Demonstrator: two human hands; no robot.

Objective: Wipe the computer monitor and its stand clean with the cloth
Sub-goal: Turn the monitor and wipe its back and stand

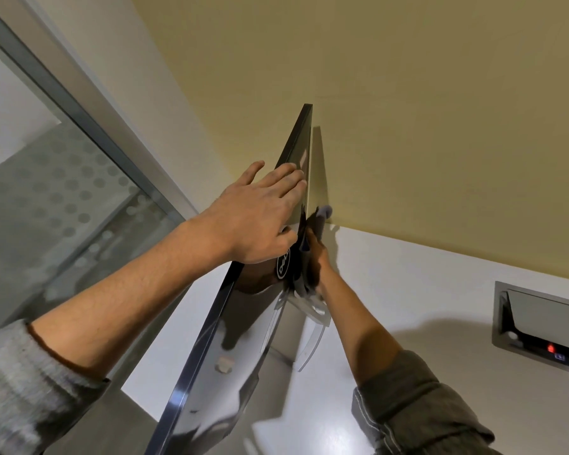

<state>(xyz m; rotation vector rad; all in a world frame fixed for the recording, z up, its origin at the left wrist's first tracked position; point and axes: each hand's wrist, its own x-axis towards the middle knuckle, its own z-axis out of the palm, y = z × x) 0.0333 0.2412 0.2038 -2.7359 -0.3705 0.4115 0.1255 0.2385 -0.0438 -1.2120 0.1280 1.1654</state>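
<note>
Now we see one monitor (243, 323) on the desk (408, 274), one cloth (312, 231), two hands. Our left hand (260, 211) rests flat, fingers straight, on its top edge; our right hand (319, 257) grips the cloth behind it.

Monitor (243, 323) stands edge-on across the middle of the white desk (408, 290), glossy back toward the yellow wall (408, 110). Gap between back panel and wall narrows toward the far corner; the stand (309, 326) rises in it, near the panel. Right hand (316, 254) with the cloth (322, 215) fills the slot just above the stand, against the panel. Left hand (260, 215) lies flat over the top edge, fingers reaching across it, blocking that stretch. Open desk to the right, up to a recessed socket box (539, 326) with raised lid. Left of the monitor, a glass partition (63, 192) with metal frame stands close, leaving a tight passage.
</note>
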